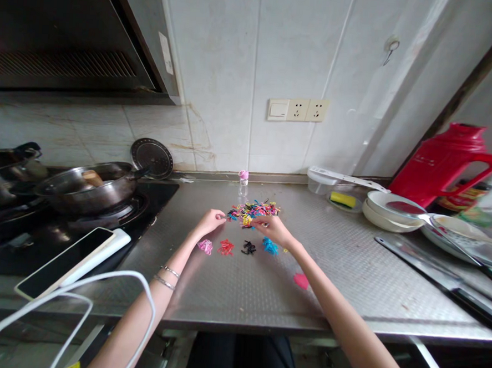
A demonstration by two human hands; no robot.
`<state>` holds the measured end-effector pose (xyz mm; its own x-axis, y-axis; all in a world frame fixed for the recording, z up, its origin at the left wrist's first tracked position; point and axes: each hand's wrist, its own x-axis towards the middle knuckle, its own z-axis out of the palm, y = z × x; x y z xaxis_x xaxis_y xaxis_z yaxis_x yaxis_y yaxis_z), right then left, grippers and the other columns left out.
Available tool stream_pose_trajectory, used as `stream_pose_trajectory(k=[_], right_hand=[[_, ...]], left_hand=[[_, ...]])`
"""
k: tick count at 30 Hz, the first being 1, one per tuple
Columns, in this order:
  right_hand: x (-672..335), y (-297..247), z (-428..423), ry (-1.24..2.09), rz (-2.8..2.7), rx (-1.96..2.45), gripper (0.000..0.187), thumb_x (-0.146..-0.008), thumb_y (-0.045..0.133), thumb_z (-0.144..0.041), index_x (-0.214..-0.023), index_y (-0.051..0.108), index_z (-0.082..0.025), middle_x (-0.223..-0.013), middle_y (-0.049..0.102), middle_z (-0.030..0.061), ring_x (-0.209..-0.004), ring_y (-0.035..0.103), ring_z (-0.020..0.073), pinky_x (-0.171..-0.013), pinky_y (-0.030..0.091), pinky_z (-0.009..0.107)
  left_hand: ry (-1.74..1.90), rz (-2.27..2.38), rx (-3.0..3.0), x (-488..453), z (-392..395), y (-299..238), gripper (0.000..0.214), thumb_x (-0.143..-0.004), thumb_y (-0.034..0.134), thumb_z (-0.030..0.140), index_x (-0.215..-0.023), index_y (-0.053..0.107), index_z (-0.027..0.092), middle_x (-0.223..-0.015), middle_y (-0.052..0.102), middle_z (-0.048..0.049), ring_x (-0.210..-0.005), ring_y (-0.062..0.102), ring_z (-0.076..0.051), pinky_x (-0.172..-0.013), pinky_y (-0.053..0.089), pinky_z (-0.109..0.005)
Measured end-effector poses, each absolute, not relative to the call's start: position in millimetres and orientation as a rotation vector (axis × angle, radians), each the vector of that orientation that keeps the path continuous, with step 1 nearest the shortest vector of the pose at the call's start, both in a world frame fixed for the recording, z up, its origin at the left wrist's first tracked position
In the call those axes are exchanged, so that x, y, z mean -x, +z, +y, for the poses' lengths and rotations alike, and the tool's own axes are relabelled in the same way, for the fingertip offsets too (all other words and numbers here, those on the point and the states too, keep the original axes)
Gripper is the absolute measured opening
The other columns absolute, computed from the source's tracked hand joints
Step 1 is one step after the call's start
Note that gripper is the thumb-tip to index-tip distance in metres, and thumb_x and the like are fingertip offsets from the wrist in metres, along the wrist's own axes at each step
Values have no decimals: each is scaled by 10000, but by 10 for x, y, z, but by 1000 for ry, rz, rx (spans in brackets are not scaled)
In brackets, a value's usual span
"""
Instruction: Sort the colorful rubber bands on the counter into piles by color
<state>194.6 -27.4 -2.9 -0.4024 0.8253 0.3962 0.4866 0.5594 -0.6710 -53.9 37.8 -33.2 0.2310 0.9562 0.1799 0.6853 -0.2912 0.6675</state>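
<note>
A mixed heap of small coloured elastic bands [261, 208] lies in the middle of the steel counter. At its left edge, my left hand [211, 222] is closed in a pinch; whatever is between the fingertips is too small to tell. My right hand [274, 230] pinches at the heap's front, beside some yellow bands [247, 221]; what it grips is unclear. Nearer me are separate small piles: pink bands [205, 246], red bands [226, 247], black bands [249, 247] and blue bands [270, 246]. A bit of yellow shows beside my right wrist.
Behind the heap stands a small clear bottle with a pink cap [243, 176]. A flat pink piece [300, 280] lies by my right forearm. Left are a phone [64, 262], white cable and pan [91, 188]; right are bowls [390, 212], a knife [416, 266] and a red thermos [447, 163].
</note>
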Motion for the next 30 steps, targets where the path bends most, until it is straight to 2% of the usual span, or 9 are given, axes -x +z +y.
stream_pose_trajectory(k=[4,12,16,21,25,30], right_hand=[[-2392,-66,-246,506,-1939,1228,224,-754,498,-251,-846,685,-168,-843,690,52,-765,621,175,-722,469,281],[-2645,-284,-192,539,-1794,1332,277,-741,474,-264,-888,672,-139,-779,688,54,-711,621,177,-649,475,266],[-2628,-314,-201,479,-1842,1331,244,-747,473,-254,-847,673,-157,-785,685,43,-736,615,170,-707,458,269],[-2684,-369,-188,242,-1919,1421,248,-765,454,-238,-866,670,-169,-846,670,62,-796,589,181,-753,430,284],[-2717,-411,-176,84,-2052,1413,273,-772,429,-189,-918,659,-174,-923,646,70,-890,540,194,-827,395,319],[-2709,-446,-168,37,-2103,1367,314,-766,409,-143,-964,647,-196,-996,626,52,-937,501,196,-839,387,344]], left_hand=[[738,1523,-2133,479,329,-309,263,-666,576,305,-850,681,150,-661,624,-32,-612,545,-151,-632,409,-252],[799,1477,-2155,454,364,-363,148,-675,560,238,-718,675,154,-769,666,-64,-730,580,-171,-737,422,-271],[805,1473,-2222,445,342,-356,161,-698,532,227,-712,668,144,-772,661,-72,-722,579,-162,-721,425,-260],[824,1309,-2217,467,306,-214,202,-714,528,270,-740,667,126,-793,662,-78,-732,584,-159,-703,425,-241],[630,1159,-2191,529,204,-28,212,-698,539,273,-735,670,112,-739,670,-62,-688,586,-152,-658,418,-226],[311,1050,-2139,624,-35,64,194,-652,576,260,-706,679,105,-692,668,-50,-629,574,-133,-596,401,-206]])
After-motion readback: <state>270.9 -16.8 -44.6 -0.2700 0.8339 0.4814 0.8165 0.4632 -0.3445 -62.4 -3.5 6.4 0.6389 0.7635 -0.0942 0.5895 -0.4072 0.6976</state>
